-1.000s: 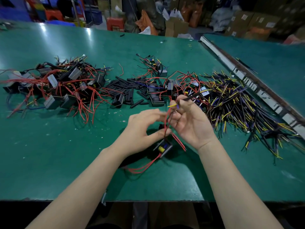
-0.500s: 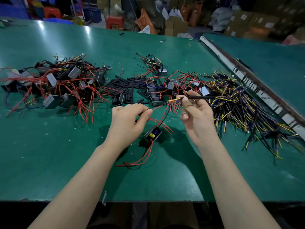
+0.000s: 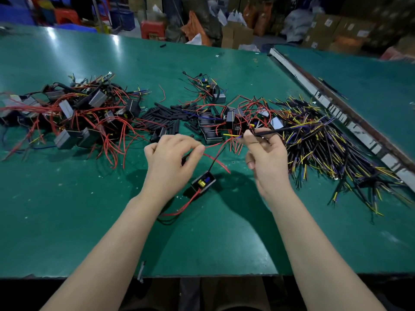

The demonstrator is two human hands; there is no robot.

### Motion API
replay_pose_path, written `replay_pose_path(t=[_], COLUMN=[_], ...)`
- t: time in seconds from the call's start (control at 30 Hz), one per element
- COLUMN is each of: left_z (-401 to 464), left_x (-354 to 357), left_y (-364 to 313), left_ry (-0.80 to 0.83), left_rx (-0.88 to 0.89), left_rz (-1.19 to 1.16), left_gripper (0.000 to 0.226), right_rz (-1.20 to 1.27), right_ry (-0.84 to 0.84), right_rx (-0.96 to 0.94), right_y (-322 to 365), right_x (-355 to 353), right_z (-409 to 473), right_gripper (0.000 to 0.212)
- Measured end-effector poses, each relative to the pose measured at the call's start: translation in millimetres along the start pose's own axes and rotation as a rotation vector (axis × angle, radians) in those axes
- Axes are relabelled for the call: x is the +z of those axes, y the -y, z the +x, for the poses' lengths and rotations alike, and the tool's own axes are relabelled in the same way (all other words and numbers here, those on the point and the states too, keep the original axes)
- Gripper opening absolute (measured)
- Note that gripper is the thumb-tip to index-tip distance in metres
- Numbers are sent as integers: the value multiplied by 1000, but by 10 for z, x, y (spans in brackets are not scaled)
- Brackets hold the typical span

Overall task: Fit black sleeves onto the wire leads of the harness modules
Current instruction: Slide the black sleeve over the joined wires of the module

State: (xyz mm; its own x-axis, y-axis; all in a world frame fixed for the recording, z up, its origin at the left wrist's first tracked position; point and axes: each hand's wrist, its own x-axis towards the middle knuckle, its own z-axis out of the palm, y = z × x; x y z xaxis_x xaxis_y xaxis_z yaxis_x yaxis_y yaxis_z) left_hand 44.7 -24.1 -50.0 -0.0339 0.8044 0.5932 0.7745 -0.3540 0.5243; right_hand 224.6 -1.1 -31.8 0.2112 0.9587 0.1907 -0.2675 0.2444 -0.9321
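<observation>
Single head-worn wide-angle view, looking forward and down across the green tabletop (image 3: 67, 209) from above its near edge. Both forearms enter from the bottom of the frame; the far edge and stacked cartons (image 3: 325, 28) close the top.

A green worktable (image 3: 67, 221) is filling the foreground, with a second green table (image 3: 370, 86) sitting at two o'clock, a metal rail (image 3: 350, 122) running between them. Cardboard boxes (image 3: 325, 28) are stacking up at one o'clock; a red stool (image 3: 153, 30) is standing at twelve.
</observation>
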Motion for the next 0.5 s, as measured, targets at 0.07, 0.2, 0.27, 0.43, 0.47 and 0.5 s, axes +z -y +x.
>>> replay_pose_path(t=[0.07, 0.2, 0.27, 0.43, 0.47, 0.5], left_z=[-9, -5, 3, 88, 122, 157], left_x=[7, 86, 87, -46, -94, -142], left_y=[-64, -132, -99, 68, 114, 154], left_ry=[9, 139, 208, 285, 288, 280], left_rx=[13, 73, 63, 68, 28, -31], left_rz=[-23, -29, -108, -205, -273, -348], left_gripper=[30, 23, 27, 51, 53, 53], right_rz=[-81, -261, -294, -587, -562, -528], right_ry=[56, 187, 167, 150, 175, 204], right_rx=[-79, -201, -253, -493, -452, -401], right_y=[-51, -133, -151, -169, -167, -173], right_x=[14, 44, 16, -75, -69, -63], right_z=[-21, -74, -56, 7, 7, 5], right_gripper=[21, 17, 13, 7, 9, 11])
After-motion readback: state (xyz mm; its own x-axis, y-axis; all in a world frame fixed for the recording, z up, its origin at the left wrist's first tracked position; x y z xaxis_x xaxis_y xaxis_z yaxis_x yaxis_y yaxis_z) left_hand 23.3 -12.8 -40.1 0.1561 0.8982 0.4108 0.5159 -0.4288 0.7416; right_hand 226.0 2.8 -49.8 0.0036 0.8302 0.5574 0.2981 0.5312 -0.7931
